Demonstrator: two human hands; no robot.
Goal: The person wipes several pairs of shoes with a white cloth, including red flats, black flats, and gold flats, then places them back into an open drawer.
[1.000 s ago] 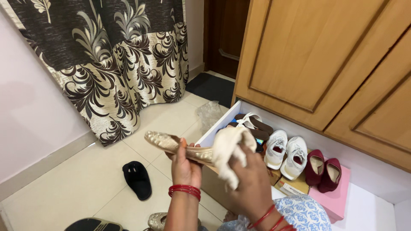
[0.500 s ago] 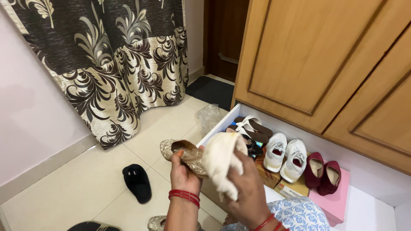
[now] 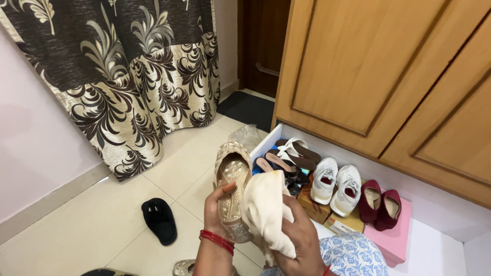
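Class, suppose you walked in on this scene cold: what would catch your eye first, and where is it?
First the gold shoe, held toe-up at the centre in the left hand, with the right hand pressing a cream cloth against it. Next, the dark leaf-patterned curtain at upper left. Then the open drawer on the right, with white sneakers and maroon shoes on a pink box.

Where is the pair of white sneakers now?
In the head view, right of centre: the white sneakers stand in the open drawer, between the sandals and the maroon shoes.
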